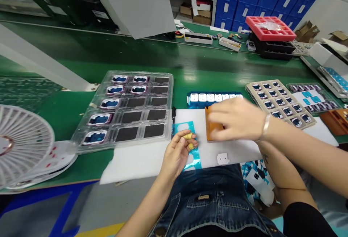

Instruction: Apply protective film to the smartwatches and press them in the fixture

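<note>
My left hand [178, 152] is closed, with thumb and fingers together and yellow covers on two fingertips. Whatever it may be pinching is hidden. Beneath it lies a light-blue film sheet [194, 157] with cut-outs. My right forearm [274, 168], below a black sleeve, passes under another person's arm, which hides my right hand. That person's hand [233, 119], blurred and with a band at the wrist, reaches over an orange block fixture [210, 128]. In front of the fixture, a small white plate with holes [223, 159] rests on the white foam sheet [209, 153].
A clear tray [112, 142] of framed parts stands left, beside a black marker [173, 117]. Behind the fixture is a blue strip of white pieces [212, 99]. A beige tray [277, 103] sits right. A white fan [24, 142] occupies the left edge.
</note>
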A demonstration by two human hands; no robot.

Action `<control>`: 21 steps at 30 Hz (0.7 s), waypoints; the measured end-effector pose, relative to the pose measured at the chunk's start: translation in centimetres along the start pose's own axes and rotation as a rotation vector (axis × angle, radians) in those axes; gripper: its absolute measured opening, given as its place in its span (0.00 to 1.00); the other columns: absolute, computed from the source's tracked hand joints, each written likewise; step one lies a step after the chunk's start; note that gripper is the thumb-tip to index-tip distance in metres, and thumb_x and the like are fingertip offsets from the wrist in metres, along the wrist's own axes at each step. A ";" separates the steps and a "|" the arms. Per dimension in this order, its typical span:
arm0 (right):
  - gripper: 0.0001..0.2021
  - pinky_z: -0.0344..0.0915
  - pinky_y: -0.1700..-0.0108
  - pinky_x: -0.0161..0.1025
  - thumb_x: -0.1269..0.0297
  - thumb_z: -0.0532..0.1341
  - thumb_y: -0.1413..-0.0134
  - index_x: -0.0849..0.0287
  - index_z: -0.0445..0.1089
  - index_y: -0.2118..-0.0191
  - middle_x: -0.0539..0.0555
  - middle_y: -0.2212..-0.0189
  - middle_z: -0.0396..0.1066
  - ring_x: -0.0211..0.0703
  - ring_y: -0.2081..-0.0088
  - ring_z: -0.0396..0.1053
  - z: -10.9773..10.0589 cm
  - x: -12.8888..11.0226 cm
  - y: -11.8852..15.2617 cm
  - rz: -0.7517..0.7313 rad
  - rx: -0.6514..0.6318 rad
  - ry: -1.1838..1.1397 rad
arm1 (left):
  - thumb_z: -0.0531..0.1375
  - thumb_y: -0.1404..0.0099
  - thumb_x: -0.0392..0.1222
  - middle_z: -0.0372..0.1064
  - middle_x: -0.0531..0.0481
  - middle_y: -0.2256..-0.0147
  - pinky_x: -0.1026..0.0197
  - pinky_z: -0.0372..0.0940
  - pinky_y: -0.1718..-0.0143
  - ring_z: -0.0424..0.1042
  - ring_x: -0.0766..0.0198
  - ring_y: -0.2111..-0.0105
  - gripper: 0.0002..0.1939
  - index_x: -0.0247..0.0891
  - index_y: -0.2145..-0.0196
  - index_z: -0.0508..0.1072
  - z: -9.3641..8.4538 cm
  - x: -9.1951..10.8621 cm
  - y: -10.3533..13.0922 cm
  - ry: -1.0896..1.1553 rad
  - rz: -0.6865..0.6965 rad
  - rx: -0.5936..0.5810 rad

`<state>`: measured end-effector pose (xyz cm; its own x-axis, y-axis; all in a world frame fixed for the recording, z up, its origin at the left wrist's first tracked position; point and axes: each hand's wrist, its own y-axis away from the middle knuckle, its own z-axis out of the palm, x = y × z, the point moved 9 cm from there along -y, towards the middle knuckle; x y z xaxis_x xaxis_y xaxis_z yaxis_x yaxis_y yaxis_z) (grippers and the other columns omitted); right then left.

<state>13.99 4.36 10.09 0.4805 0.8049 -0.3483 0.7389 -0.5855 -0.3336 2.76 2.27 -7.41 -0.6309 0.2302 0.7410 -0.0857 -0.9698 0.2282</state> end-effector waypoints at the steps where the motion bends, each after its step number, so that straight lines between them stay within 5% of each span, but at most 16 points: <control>1: 0.09 0.57 0.73 0.37 0.58 0.58 0.43 0.55 0.68 0.71 0.49 0.73 0.65 0.39 0.71 0.63 1.1 -1.9 -1.3 -0.132 -0.090 0.097 | 0.70 0.50 0.51 0.74 0.49 0.68 0.65 0.68 0.67 0.72 0.67 0.71 0.20 0.37 0.63 0.74 0.0 0.1 0.0 0.000 0.013 0.006; 5: 0.09 0.52 0.75 0.35 0.71 0.52 0.37 0.53 0.67 0.60 0.50 0.62 0.67 0.39 0.61 0.63 7.1 -5.1 -5.1 -0.380 -0.354 0.350 | 0.72 0.54 0.49 0.73 0.49 0.69 0.66 0.68 0.66 0.72 0.66 0.67 0.19 0.35 0.68 0.74 -0.6 0.5 -0.1 -0.016 0.100 0.081; 11: 0.17 0.61 0.58 0.33 0.76 0.48 0.35 0.49 0.62 0.48 0.50 0.48 0.64 0.35 0.47 0.60 14.2 -3.8 -7.2 -0.441 -0.552 0.330 | 0.73 0.56 0.46 0.73 0.50 0.75 0.64 0.68 0.70 0.71 0.65 0.73 0.17 0.33 0.74 0.74 -0.3 0.3 -0.2 0.020 0.065 0.074; 14: 0.18 0.59 0.50 0.32 0.74 0.47 0.34 0.49 0.60 0.44 0.50 0.45 0.62 0.33 0.49 0.63 15.4 -3.3 -8.1 -0.413 -0.525 0.306 | 0.73 0.56 0.45 0.74 0.49 0.75 0.63 0.68 0.72 0.71 0.65 0.74 0.16 0.33 0.73 0.75 -0.1 0.3 -0.1 0.053 0.026 0.063; 19: 0.20 0.66 0.60 0.35 0.73 0.49 0.36 0.48 0.59 0.41 0.49 0.48 0.65 0.35 0.60 0.72 15.7 -2.9 -9.9 -0.295 -0.569 0.357 | 0.74 0.58 0.44 0.74 0.52 0.76 0.62 0.69 0.71 0.72 0.65 0.75 0.17 0.36 0.73 0.73 -0.5 0.5 -0.1 0.066 0.029 0.093; 21: 0.20 0.68 0.61 0.35 0.71 0.53 0.38 0.44 0.62 0.44 0.44 0.48 0.67 0.36 0.61 0.73 14.9 -3.4 -11.3 -0.255 -0.487 0.271 | 0.74 0.59 0.44 0.74 0.52 0.75 0.62 0.69 0.69 0.72 0.65 0.73 0.18 0.36 0.74 0.73 -0.5 0.3 0.0 0.051 0.022 0.098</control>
<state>-3.05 6.77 2.02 0.3156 0.9474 -0.0534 0.9468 -0.3107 0.0844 2.18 2.33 -7.50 -0.6706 0.2022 0.7137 0.0024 -0.9615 0.2747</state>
